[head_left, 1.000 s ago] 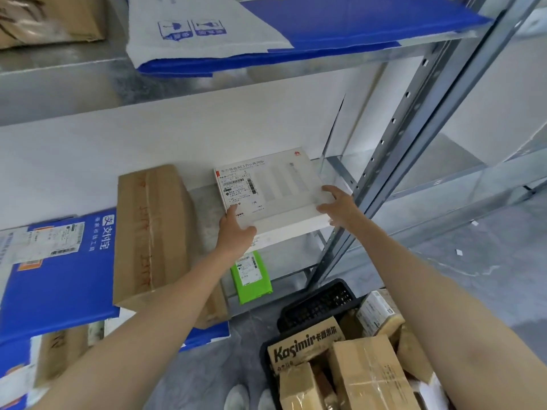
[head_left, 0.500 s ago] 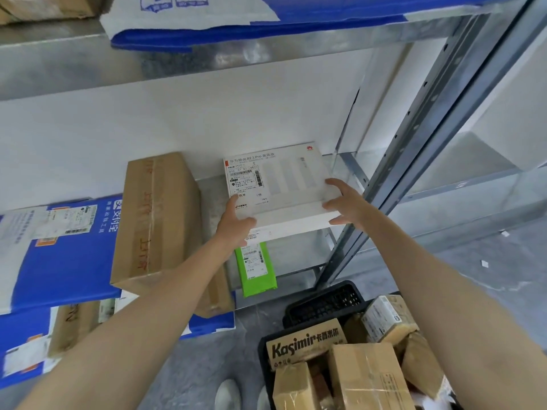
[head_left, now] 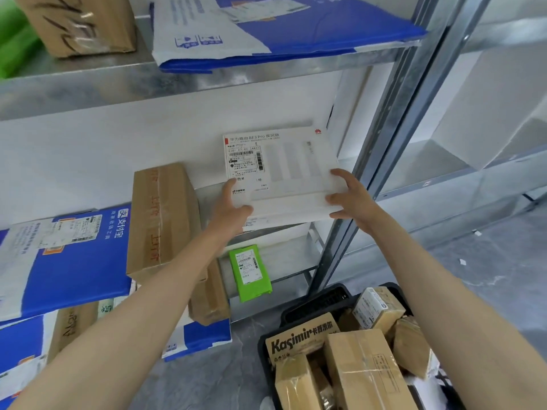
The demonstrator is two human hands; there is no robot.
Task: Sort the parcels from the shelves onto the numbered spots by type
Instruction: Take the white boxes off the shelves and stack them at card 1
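While I watched through the head camera, both hands held the white box (head_left: 284, 173) at the right end of the middle shelf (head_left: 207, 199), just beside the grey upright post (head_left: 384, 137). My left hand (head_left: 233, 208) gripped its front left corner, thumb on top. My right hand (head_left: 352, 199) had its fingers (head_left: 337, 173) curled round the front right corner. I could not tell whether the box rested on the shelf or hung just above it.

Its lid read "BE3 Pro" among Chinese characters, with a red Huawei logo in the far right corner and a shipping label with barcodes on the left half.

Left of the box, a brown carton (head_left: 161, 220) sealed with red-printed tape jutted over the shelf's front edge. Further left lay a blue mailer (head_left: 74, 261) printed with the characters 支付宝 and carrying a white label.

On the lower shelf (head_left: 290, 261) a green parcel (head_left: 251, 272) with a barcode label lay near the front edge. On the top shelf (head_left: 177, 84) sat a blue and white mailer (head_left: 266, 28) and a taped brown box (head_left: 77, 22).

By the post's foot, a black crate (head_left: 313, 303) held cartons, one marked "Kasimir" (head_left: 302, 338).
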